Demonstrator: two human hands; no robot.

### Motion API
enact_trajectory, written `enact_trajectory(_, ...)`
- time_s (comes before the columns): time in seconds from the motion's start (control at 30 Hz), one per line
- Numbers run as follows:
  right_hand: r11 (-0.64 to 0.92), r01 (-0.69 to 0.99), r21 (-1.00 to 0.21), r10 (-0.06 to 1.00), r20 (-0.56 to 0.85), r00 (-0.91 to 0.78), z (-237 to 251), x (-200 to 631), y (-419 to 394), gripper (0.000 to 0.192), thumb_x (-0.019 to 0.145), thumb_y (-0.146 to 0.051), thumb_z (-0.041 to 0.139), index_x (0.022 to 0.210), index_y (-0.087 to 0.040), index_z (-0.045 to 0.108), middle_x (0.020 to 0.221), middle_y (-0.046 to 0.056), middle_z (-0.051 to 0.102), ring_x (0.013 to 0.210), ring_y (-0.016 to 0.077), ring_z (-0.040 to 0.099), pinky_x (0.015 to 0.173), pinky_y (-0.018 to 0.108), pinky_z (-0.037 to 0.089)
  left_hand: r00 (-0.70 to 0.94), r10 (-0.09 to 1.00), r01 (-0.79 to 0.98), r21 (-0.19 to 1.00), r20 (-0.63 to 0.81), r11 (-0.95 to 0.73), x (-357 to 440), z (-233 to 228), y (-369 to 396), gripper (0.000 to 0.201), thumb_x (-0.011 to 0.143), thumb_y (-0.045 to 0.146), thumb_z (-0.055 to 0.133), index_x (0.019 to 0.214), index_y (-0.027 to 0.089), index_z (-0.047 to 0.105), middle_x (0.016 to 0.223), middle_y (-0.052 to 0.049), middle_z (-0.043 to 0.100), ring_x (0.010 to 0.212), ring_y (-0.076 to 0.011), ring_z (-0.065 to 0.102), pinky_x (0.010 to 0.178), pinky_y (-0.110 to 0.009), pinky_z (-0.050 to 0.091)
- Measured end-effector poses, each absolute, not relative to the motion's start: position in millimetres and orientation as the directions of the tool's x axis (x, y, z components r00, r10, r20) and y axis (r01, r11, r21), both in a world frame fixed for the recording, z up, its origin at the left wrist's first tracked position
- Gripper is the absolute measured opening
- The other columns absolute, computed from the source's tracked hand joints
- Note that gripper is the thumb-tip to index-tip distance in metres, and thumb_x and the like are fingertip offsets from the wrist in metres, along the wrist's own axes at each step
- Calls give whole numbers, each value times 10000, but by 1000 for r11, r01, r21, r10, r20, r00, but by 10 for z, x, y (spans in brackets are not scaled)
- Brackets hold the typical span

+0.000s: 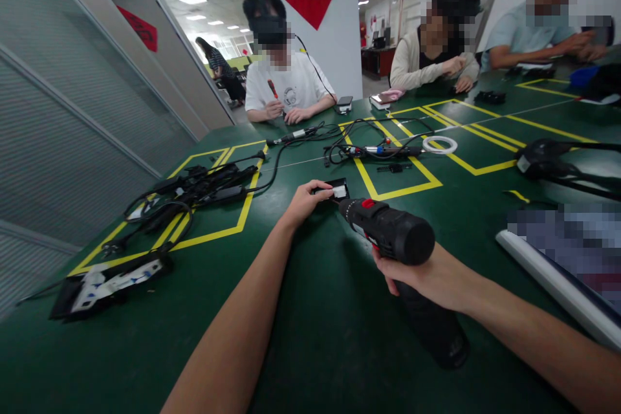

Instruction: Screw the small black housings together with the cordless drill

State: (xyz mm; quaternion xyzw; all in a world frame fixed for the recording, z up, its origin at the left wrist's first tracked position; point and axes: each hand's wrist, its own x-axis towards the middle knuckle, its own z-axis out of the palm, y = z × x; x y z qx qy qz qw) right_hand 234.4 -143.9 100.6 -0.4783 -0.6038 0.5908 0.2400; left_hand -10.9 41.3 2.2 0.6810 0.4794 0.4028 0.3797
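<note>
My right hand [427, 278] grips a black cordless drill [392, 233] with a red switch, its nose pointing left and away. The drill's tip meets a small black and white part [338, 191] lying on the green table [310, 336]. My left hand [305, 200] pinches that small part from its left side and holds it down on the tabletop. Both forearms reach in from the bottom of the head view.
A tangle of black cables and adapters [194, 191] lies inside yellow tape at left, with a black and white panel [111, 281] nearer. More cables [373, 150] and a white tape ring [440, 144] lie beyond. Three people sit across the table. A white tube [553, 281] lies at right.
</note>
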Motion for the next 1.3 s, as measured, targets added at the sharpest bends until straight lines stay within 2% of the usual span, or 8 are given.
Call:
enact_trajectory(0.23, -159, 267, -951, 862, -265, -433, 1000, 2353, -1442, 332, 753, -149, 587, 1080, -177, 533, 603, -43, 585, 565, 139, 586, 558, 252, 440, 205, 963, 350, 907, 172, -237, -102, 34, 403, 359, 669, 445, 695, 924, 193, 684, 1017, -52, 666, 940, -212, 592, 839, -328, 438)
enact_trajectory(0.5, -154, 241, -958, 860, -250, -445, 937, 2370, -1436, 231, 764, -180, 598, 991, -177, 555, 628, -39, 587, 583, 141, 596, 584, 262, 454, 201, 965, 355, 906, 167, -231, -100, 38, 401, 358, 660, 444, 699, 913, 191, 687, 999, -50, 668, 925, -210, 591, 838, -327, 438)
enact_trajectory(0.87, -157, 251, -955, 864, -256, -434, 956, 2349, -1431, 221, 739, -137, 584, 949, -178, 530, 613, -32, 581, 563, 141, 591, 574, 261, 458, 210, 962, 355, 903, 174, -241, -98, 51, 393, 351, 657, 434, 700, 912, 194, 689, 1024, -51, 663, 940, -208, 589, 866, -328, 432)
enact_trajectory(1.07, -149, 210, -966, 861, -231, -452, 855, 2377, -1421, 230, 757, -178, 603, 977, -186, 537, 662, -24, 595, 578, 143, 601, 571, 262, 464, 233, 957, 358, 900, 171, -248, -115, 39, 394, 361, 661, 418, 700, 945, 195, 674, 1034, -48, 656, 931, -202, 594, 834, -317, 441)
enact_trajectory(1.3, -134, 235, -963, 857, -231, -460, 891, 2379, -1427, 156, 771, -169, 586, 921, -176, 543, 636, -21, 595, 582, 142, 594, 573, 261, 456, 249, 954, 355, 900, 169, -252, -110, 54, 388, 377, 657, 415, 700, 954, 185, 668, 1018, -48, 657, 909, -195, 593, 819, -306, 442)
